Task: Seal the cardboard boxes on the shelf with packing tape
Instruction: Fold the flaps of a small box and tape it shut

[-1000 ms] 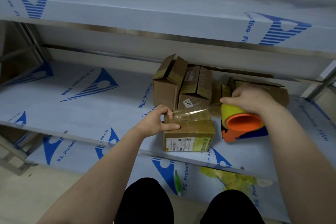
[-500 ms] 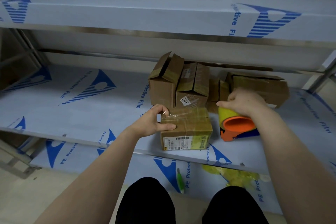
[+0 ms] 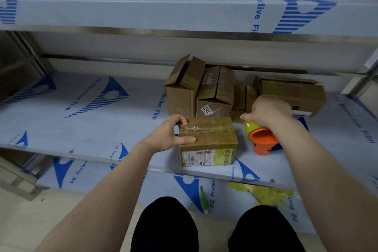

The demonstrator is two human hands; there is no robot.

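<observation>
Your left grip [image 3: 169, 133] clamps the box [image 3: 208, 141] at the shelf's [image 3: 92, 129] front edge, right grip [image 3: 268, 111] curled over the dispenser [image 3: 263, 139] just beside it — now rub that tape [image 3: 196, 128] flat along the seam, thumb firm, no bubbles.

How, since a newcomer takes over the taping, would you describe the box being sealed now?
On the film-covered middle shelf, a cluster of open-flapped boxes stands at the back. The closed box sits alone at the front edge, between the left hand gripping it and the orange tape dispenser. Only it has its flaps shut and taped flat.
</observation>
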